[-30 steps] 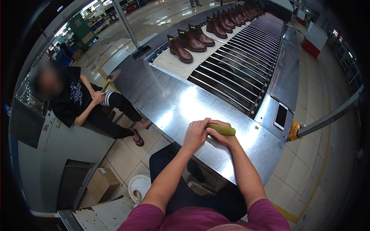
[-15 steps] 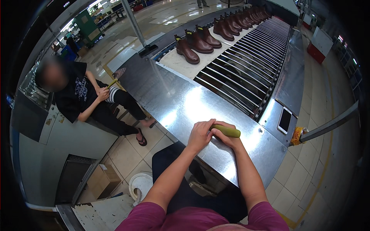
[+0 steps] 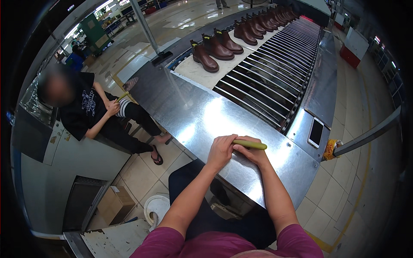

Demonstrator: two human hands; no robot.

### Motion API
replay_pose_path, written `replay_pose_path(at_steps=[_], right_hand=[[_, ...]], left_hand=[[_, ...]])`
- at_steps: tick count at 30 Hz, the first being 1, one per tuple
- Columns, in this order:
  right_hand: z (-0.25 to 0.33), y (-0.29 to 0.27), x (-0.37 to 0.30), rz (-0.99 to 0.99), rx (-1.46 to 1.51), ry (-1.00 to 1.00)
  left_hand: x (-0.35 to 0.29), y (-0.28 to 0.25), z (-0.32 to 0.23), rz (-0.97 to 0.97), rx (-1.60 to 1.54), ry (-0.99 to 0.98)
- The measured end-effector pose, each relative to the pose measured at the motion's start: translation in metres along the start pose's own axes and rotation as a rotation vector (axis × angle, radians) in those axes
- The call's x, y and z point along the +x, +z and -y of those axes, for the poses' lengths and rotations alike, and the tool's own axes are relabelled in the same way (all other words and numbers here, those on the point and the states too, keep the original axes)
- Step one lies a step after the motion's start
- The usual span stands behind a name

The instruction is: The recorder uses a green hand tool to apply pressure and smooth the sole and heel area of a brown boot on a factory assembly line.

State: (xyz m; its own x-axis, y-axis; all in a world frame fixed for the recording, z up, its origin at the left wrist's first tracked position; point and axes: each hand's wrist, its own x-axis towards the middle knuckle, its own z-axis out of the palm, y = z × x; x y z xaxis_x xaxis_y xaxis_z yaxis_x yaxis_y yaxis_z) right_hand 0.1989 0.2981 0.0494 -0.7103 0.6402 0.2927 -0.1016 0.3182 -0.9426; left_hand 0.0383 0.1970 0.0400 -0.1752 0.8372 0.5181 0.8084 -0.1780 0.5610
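Both my hands are together over the near end of the metal table (image 3: pixel 172 96). Between them lies a smooth olive-green tool handle (image 3: pixel 251 145), its rounded end pointing right. My left hand (image 3: pixel 222 151) is closed around the handle's left end, and its fingers hide whatever is there. My right hand (image 3: pixel 254 155) wraps it from the near side, the thumb lying just below the handle. Beyond the table's edge, brown ankle boots (image 3: pixel 217 48) stand in a row on a pale strip, well apart from my hands.
A roller conveyor (image 3: pixel 275 73) of metal bars runs away beside the boots. A phone (image 3: pixel 316 132) lies on the table's right side. At left sits a person (image 3: pixel 92 103) holding a similar green-handled tool. A white bucket (image 3: pixel 157 206) and a cardboard box (image 3: pixel 115 205) stand below.
The green handle has turned in my hands, from its broad side to a narrower one. My hands stay in nearly the same place. The whole view has shifted slightly.
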Motion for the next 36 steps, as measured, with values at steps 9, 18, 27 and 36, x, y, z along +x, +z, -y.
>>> replay_pose_path(at_steps=[9,18,27,36], right_hand=[[0.005,0.018,-0.001,0.05,-0.651,-0.192],[0.039,0.061,-0.064,-0.25,-0.662,-0.007],[0.261,0.212,-0.149,0.298,0.319,-0.473],[0.323,0.192,-0.143,0.491,1.019,-0.561]], left_hand=[[-0.001,-0.003,-0.006,-0.036,-0.031,0.006],[-0.004,0.005,0.02,-0.045,-0.129,0.011],[0.001,0.01,0.004,0.02,-0.101,0.154],[0.003,-0.01,-0.009,0.13,-0.172,0.166]])
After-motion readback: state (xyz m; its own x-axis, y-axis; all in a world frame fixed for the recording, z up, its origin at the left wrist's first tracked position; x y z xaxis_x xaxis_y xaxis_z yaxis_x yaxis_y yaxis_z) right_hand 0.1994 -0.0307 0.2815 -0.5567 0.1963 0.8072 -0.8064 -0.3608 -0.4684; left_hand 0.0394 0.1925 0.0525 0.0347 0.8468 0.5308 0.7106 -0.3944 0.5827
